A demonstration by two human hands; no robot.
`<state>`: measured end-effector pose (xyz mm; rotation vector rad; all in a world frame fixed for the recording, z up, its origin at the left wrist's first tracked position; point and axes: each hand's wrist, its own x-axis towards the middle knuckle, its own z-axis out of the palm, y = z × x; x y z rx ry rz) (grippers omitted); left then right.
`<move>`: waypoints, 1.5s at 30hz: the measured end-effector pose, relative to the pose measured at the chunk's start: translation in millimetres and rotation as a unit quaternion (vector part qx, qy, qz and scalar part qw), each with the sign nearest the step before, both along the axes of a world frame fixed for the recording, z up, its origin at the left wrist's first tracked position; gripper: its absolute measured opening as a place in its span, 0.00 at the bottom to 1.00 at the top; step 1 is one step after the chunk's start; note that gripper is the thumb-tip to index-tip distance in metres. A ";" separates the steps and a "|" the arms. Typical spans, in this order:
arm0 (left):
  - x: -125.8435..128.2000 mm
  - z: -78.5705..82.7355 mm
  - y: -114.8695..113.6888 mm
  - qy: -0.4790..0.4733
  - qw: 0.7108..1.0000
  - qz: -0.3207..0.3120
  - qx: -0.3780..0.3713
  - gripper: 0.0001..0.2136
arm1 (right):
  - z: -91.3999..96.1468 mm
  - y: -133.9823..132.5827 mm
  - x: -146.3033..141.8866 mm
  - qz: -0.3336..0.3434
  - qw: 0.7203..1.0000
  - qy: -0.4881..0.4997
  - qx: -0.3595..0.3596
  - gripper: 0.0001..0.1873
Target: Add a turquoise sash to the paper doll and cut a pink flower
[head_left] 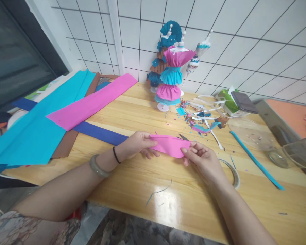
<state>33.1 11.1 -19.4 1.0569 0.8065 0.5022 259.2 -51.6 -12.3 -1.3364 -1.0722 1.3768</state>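
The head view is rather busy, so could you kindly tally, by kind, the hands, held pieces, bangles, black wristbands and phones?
Hands: 2, left hand and right hand
Held pieces: 1, the pink piece between them
Bangles: 1, the bangle
Black wristbands: 1, the wristband
Phones: 1, the phone
Total: 6
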 end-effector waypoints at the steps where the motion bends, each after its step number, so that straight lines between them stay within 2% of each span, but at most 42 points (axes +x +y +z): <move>1: -0.2 0.2 0.2 -0.003 1.000 0.003 0.002 0.16 | 0.3 0.1 0.6 -0.007 1.000 -0.005 0.005 0.14; 6: -1.1 3.0 0.2 -0.031 0.999 0.012 0.018 0.13 | 3.2 0.6 4.9 -0.033 0.999 -0.009 0.007 0.13; 14: -1.4 9.2 -1.7 -0.062 0.998 0.028 0.013 0.10 | 6.6 0.6 7.6 -0.026 1.000 0.009 0.002 0.10; 23: -3.2 8.0 -0.7 -0.081 0.996 0.024 0.019 0.08 | 7.0 -0.4 7.5 -0.011 0.998 0.045 -0.048 0.11; 30: -3.4 11.3 -2.7 -0.114 0.993 0.023 0.009 0.07 | 10.1 -1.5 7.7 -0.013 0.999 0.036 -0.028 0.13; 36: -3.0 11.3 -2.5 -0.132 0.991 0.031 0.009 0.06 | 10.1 -3.5 7.9 -0.006 0.999 0.042 -0.016 0.08; 42: -6.9 8.4 -0.9 -0.168 0.986 0.012 0.020 0.10 | 11.7 -3.4 8.7 -0.013 0.999 0.030 -0.022 0.07; 45: -6.0 10.7 -1.7 -0.140 0.989 0.016 0.038 0.13 | 12.8 -3.7 9.5 -0.002 0.999 0.031 -0.014 0.07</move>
